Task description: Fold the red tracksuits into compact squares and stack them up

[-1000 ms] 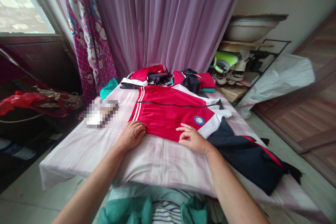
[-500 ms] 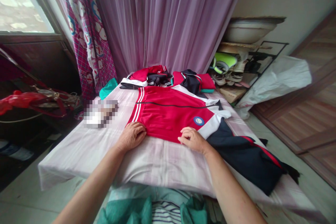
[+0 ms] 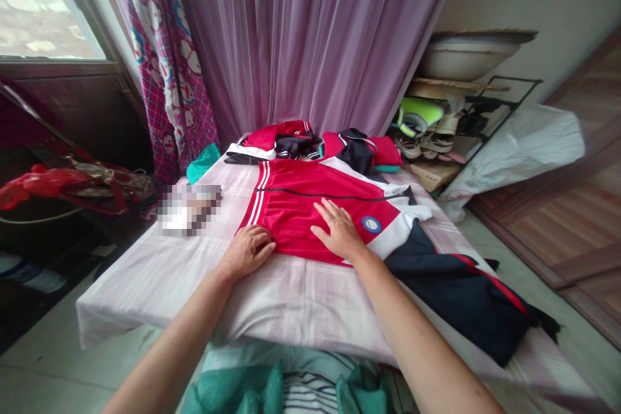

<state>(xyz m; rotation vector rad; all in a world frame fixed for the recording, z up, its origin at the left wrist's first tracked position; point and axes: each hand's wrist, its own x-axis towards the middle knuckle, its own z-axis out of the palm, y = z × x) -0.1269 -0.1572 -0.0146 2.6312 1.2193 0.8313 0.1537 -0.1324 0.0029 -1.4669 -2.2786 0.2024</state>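
1. By the wall on my right, I see a rack [image 3: 526,96]. A big white basin [image 3: 468,59] sits up high on it. A flat lid [image 3: 490,33] covers the basin, so I can't see inside.
2. Lower down, the rack holds shoes [image 3: 436,143] and a bright green visor [image 3: 420,115]. A box [image 3: 433,174] is below the shoes.
3. A white bag [image 3: 528,149] is beside the rack. I can't tell what is in it.
4. The jacket [image 3: 295,226] lies flat on the counter [image 3: 145,284], front side up, right before me. Its hem points left and its collar points right.
5. It is red in the middle, white at the shoulders and dark blue on the sleeves. Two white stripes run along the hem. The black zip [image 3: 301,193] looks done up. A round blue and white badge [image 3: 371,224] is on the chest.
6. The near sleeve [image 3: 466,304] has a red stripe and slants to the counter's edge.
7. My two hands are apart. The left hand [image 3: 247,251] is at the hem's near corner, fingers bent; I can't tell if it pinches the cloth. The right hand [image 3: 341,233] is spread over the red front, near the badge.
8. Behind the jacket are two piles of clothes [image 3: 272,136].
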